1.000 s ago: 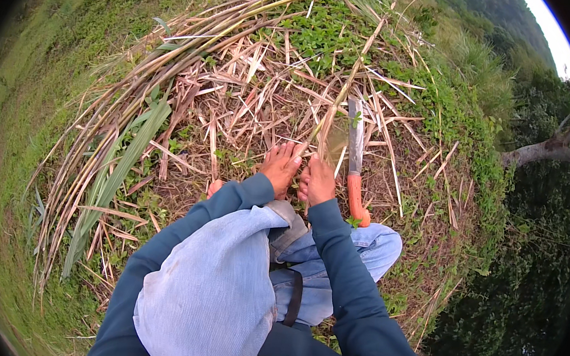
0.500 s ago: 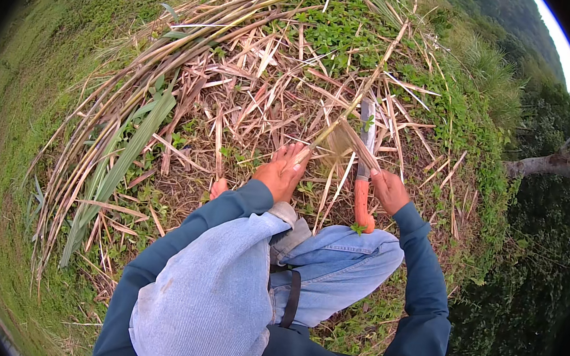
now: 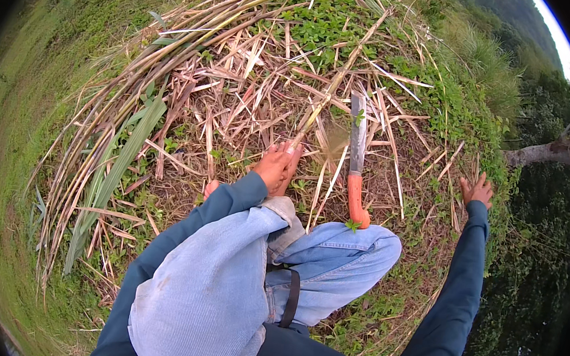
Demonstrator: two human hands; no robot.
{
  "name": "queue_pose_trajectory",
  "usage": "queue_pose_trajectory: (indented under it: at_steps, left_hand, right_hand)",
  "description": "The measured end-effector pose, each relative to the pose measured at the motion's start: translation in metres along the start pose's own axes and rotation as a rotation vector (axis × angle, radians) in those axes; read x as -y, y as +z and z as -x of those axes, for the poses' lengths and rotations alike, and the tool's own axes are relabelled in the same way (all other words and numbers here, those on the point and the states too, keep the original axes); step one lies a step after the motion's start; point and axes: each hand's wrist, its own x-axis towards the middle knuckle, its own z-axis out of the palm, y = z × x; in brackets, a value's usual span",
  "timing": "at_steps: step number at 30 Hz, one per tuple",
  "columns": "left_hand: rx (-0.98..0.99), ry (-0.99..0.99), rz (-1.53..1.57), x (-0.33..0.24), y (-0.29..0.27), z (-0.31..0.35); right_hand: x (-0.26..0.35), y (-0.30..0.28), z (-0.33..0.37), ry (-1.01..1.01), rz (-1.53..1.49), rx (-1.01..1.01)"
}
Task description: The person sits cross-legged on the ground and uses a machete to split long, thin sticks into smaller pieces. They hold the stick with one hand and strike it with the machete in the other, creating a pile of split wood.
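Note:
My left hand is closed around the near end of a long, yellowish-brown reed stalk, close by my bare foot. From there the stalk slants away toward the far right, over the litter. Out to the right, my right hand is empty, its fingers spread above the grass edge. Between the hands lies a machete with a dark, straight blade and an orange handle. The handle's butt rests by my bent knee. A blurred, tan wisp shows left of the blade.
A curved bundle of long stalks lies on the left, with green blade-like leaves beside it. Dry peeled strips litter the ground ahead. Low green plants grow beyond, and a tree trunk stands at the right.
My right hand has let go of a dry strip pulled from the stalk and swung outward to the right, fingers opening. My left hand stays on the stalk, which has shifted slightly left.

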Motion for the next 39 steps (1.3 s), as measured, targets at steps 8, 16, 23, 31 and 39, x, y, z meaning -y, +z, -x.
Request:
queue_pose_trajectory:
  at_steps: [8, 16, 23, 31, 39]
  left_hand:
    - [0.268, -0.083, 0.258, -0.034, 0.019, 0.005]
    - [0.225, -0.011, 0.147, -0.06, 0.013, -0.018]
    - [0.232, -0.036, 0.162, -0.075, 0.015, -0.037]
    - [0.27, -0.043, 0.156, -0.082, -0.019, -0.076]
    - [0.172, -0.03, 0.155, -0.066, -0.019, -0.062]
  right_hand:
    - [0.234, -0.066, 0.194, -0.23, -0.905, 0.424]
    - [0.185, -0.113, 0.146, -0.07, -1.337, 0.638]
    - [0.207, -0.172, 0.132, 0.21, -1.669, -0.007]
    - [0.215, -0.109, 0.14, -0.157, -1.281, 0.313]
    - [0.211, -0.134, 0.188, -0.335, -0.993, 0.359]
